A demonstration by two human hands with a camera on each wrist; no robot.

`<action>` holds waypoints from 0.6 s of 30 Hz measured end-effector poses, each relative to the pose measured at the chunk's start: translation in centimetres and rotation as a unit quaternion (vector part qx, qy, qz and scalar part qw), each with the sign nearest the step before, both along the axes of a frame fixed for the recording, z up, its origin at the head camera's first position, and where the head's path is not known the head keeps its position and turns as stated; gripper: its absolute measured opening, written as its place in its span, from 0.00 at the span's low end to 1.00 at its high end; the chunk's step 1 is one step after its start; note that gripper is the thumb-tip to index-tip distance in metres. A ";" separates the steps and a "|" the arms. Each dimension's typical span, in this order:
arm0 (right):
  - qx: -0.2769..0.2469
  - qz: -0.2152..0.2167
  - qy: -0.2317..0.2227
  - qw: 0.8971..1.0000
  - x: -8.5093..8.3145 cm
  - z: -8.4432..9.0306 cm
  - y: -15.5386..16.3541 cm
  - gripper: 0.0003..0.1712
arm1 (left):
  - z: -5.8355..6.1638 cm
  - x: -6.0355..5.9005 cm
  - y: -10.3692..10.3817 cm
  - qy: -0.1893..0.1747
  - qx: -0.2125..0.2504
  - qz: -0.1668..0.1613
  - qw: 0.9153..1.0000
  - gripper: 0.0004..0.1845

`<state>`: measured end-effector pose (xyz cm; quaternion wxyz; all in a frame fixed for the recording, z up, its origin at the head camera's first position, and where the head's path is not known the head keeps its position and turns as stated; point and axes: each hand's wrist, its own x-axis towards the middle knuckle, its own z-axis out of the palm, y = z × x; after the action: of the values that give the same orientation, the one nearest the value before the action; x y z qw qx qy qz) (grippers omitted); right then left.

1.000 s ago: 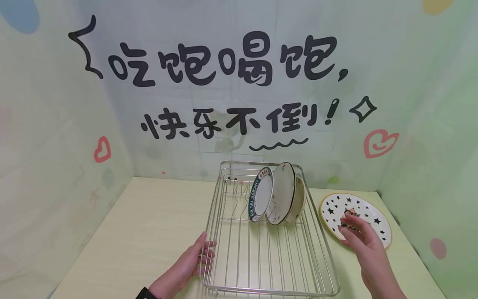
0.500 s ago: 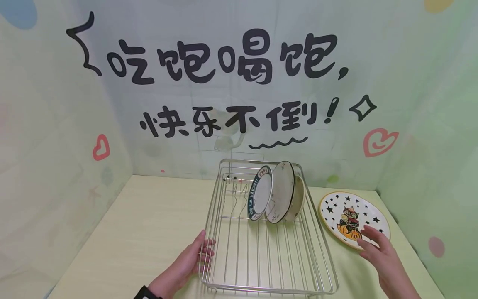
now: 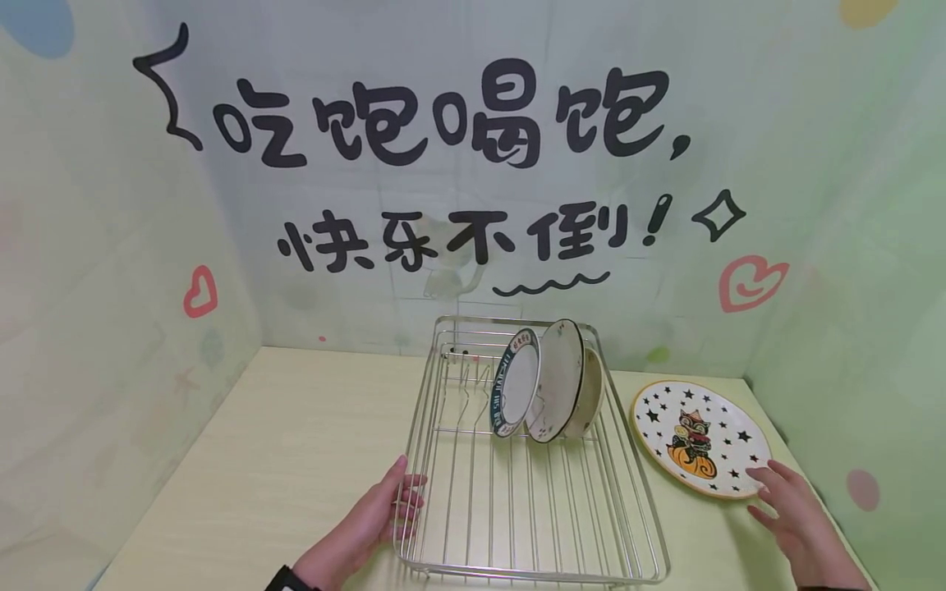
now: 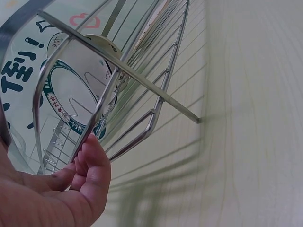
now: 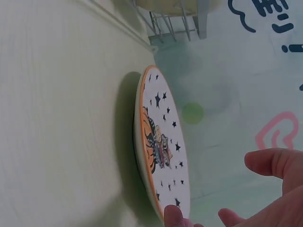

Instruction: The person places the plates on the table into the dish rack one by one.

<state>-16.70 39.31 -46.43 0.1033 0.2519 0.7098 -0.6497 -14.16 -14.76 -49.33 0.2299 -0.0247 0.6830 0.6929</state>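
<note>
A silver wire dish rack [image 3: 532, 509] lies on the pale table. Three dishes stand on edge at its far end: a green-rimmed plate [image 3: 517, 384], a cream plate [image 3: 557, 379] and a third dish [image 3: 591, 392] behind them. My left hand [image 3: 409, 488] grips the rack's near left rim, with fingers curled through the wires; the left wrist view shows this hand [image 4: 90, 165] against the rack's rim [image 4: 128, 71]. To the right of the rack a star-patterned plate [image 3: 698, 435] with a pumpkin picture lies flat. My right hand [image 3: 769, 492] is spread at its near right edge. One fingertip [image 5: 173, 215] touches the plate's rim [image 5: 161, 142].
Walls printed with black characters and hearts enclose the table [image 3: 296, 460] at the back and both sides. The right wall [image 3: 850, 369] runs close behind the star plate. Bare tabletop stretches left of the rack.
My right hand has drawn back from over the star plate's middle to its near right edge, uncovering the pumpkin picture. The left hand and the rack have stayed put.
</note>
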 end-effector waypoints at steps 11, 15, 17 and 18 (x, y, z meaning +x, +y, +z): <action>-0.071 -0.145 -0.073 0.984 -1.6 -2.6 2.0 0.53 | -0.1 0.1 0.1 -0.006 -0.004 0.004 1.000 0.47; -0.105 -0.186 -0.088 0.973 -2.1 -3.0 2.4 0.52 | -0.2 0.1 0.2 -0.008 -0.009 0.009 1.000 0.46; -0.112 -0.194 -0.086 0.971 -2.2 -3.2 2.7 0.51 | -0.2 0.2 0.2 -0.007 -0.008 0.011 1.000 0.46; -0.114 -0.198 -0.084 0.970 -2.3 -3.3 2.8 0.51 | -0.2 0.2 0.2 -0.006 -0.007 0.010 1.000 0.46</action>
<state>-19.05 42.09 -49.70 0.0603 0.4277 0.5557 -0.7103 -14.00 -14.58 -49.56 0.2267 -0.0378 0.6864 0.6900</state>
